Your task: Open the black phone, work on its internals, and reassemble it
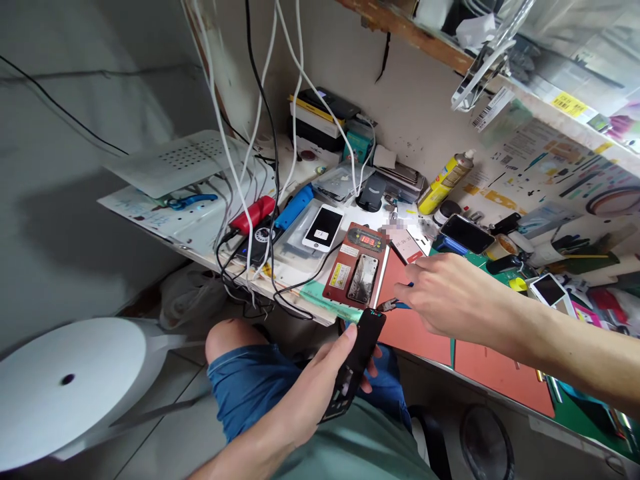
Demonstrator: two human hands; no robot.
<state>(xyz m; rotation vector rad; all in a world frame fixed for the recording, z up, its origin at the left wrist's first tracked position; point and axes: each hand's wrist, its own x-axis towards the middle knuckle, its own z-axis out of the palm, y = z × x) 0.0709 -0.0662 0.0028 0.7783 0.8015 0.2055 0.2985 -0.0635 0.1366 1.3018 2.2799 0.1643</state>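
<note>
Phone housing (368, 338) (apparently) slants lengthwise from left hand (331, 363) toward pliers (389, 305).

Clockwise around the view's middle: boxes and books (320, 120) stand stacked at twelve o'clock, a shelf (425, 41) crosses at one. A yellow spray can (445, 183) leans at two; a black-screened phone (467, 233) lies at three. At eight, a round white stool (90, 380) stands on the tiled floor (173, 427). Between nine and ten, a blue-handled tool (193, 201) and, nearer the middle, a red device (253, 215) rest on the surface (193, 248).
</note>
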